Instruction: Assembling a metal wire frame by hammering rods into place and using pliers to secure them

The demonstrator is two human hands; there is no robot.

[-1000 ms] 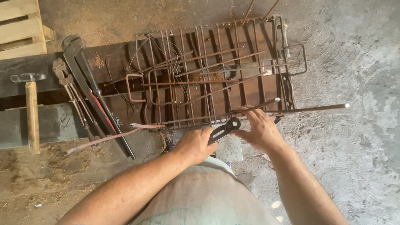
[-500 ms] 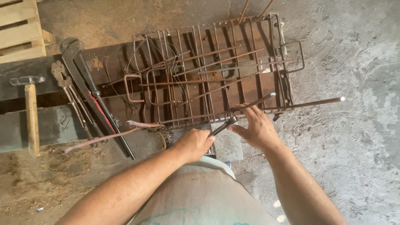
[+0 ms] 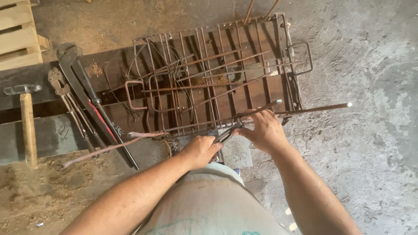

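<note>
Gripping a pair of dark pincers (image 3: 227,134) in the left hand (image 3: 201,150), fingers wrapped shut around the handles, a person bent over a rusty rebar cage (image 3: 217,78) lying on a dark workbench (image 3: 43,135). The right hand (image 3: 264,130) lay on the cage's near edge, fingers curled about a long bar (image 3: 313,109) that jutted out to the right. The pincer jaws sat just beside that hand, at what appeared to be a wire tie, though it was too small to make out. Done well, the step called for a steady bar and short, firm twists. Bolt cutters (image 3: 82,93), tongs (image 3: 69,104) and a hammer (image 3: 27,122) lay to the left.
</note>
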